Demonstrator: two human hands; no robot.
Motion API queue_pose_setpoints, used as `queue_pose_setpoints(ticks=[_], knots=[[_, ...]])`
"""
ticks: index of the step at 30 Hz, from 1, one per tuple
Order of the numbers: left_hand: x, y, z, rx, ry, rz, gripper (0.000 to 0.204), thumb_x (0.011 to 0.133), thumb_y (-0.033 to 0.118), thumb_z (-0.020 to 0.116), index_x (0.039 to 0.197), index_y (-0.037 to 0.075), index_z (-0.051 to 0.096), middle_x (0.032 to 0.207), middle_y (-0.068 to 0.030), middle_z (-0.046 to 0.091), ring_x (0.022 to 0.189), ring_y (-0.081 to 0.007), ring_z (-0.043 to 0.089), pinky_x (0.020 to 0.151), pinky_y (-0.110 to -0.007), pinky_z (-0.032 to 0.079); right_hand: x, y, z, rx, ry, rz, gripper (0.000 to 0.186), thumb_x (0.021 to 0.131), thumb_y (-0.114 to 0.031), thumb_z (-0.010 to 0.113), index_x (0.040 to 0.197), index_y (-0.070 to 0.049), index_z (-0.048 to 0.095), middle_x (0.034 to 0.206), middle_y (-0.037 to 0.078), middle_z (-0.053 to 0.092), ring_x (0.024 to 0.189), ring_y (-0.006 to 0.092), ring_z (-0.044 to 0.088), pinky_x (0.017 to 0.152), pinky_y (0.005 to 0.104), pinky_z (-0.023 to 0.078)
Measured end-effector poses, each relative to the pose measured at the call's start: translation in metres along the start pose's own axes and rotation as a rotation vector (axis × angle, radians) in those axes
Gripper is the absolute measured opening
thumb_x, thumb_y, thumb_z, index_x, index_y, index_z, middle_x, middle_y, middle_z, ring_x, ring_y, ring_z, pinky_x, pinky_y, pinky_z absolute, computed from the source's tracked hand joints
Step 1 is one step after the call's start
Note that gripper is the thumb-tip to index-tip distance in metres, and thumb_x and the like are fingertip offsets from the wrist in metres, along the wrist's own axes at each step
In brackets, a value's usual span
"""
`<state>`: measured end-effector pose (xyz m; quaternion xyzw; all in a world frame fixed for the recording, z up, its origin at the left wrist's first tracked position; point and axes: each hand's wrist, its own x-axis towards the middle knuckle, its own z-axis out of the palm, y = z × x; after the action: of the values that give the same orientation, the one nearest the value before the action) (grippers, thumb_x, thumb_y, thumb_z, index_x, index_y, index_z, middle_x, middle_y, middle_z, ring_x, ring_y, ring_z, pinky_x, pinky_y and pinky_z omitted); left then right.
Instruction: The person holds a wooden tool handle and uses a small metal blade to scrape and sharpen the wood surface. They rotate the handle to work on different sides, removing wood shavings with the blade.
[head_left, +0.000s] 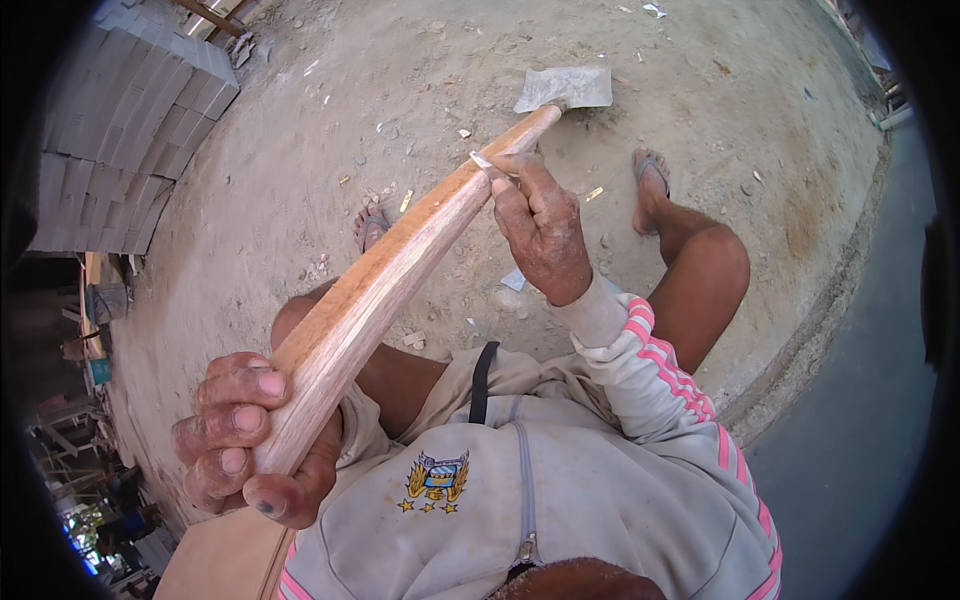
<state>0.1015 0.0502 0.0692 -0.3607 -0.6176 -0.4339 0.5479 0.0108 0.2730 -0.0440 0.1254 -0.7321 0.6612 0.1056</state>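
Shaft (380, 290) slants from left hand (238, 438) (curled round its end) to right hand (545, 225), pinching a pointed piece (481, 160).

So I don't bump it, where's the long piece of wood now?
In the head view, the long piece of wood slants from the left hand at lower left up past the right hand toward the flat grey plate.
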Motion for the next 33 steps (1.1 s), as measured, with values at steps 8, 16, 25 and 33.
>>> queue_pose_setpoints(ticks=[8,16,25,33], knots=[[-0.007,-0.009,-0.007,0.008,0.054,0.023,0.031,0.095,0.03,0.051,0.102,0.0,0.052,0.086,-0.0161,0.055,0.059,-0.0291,0.065,0.053,-0.039,0.05,-0.004,-0.015,0.015,0.027,-0.068,-0.172,0.017,0.101,-0.011,0.053,0.112,0.0,0.06,0.07,0.015,0.059,0.06,0.0238,0.061,0.057,0.0352,0.049],[-0.009,-0.015,-0.006,-0.019,0.097,0.032,0.032,0.096,0.03,0.051,0.104,-0.001,0.051,0.087,-0.0166,0.055,0.057,-0.0299,0.064,0.052,-0.039,0.051,0.003,0.015,0.016,-0.005,-0.007,-0.042,0.016,0.1,-0.008,0.053,0.113,-0.001,0.059,0.068,0.013,0.056,0.054,0.019,0.055,0.053,0.0331,0.045],[-0.007,-0.013,-0.006,-0.058,0.046,0.066,0.033,0.097,0.031,0.051,0.104,-0.002,0.05,0.09,-0.0179,0.054,0.058,-0.0302,0.064,0.055,-0.039,0.053,-0.008,-0.003,0.021,0.057,-0.008,-0.086,0.018,0.1,-0.008,0.053,0.114,0.0,0.061,0.068,0.012,0.055,0.057,0.0149,0.054,0.054,0.0313,0.046],[-0.009,-0.013,-0.007,-0.05,0.077,0.056,0.034,0.097,0.031,0.051,0.103,-0.002,0.05,0.089,-0.0184,0.055,0.057,-0.0302,0.064,0.054,-0.039,0.055,-0.012,-0.015,0.033,0.098,-0.007,-0.187,0.02,0.099,-0.009,0.055,0.117,-0.002,0.061,0.069,0.015,0.058,0.056,0.0205,0.058,0.054,0.0354,0.048]])
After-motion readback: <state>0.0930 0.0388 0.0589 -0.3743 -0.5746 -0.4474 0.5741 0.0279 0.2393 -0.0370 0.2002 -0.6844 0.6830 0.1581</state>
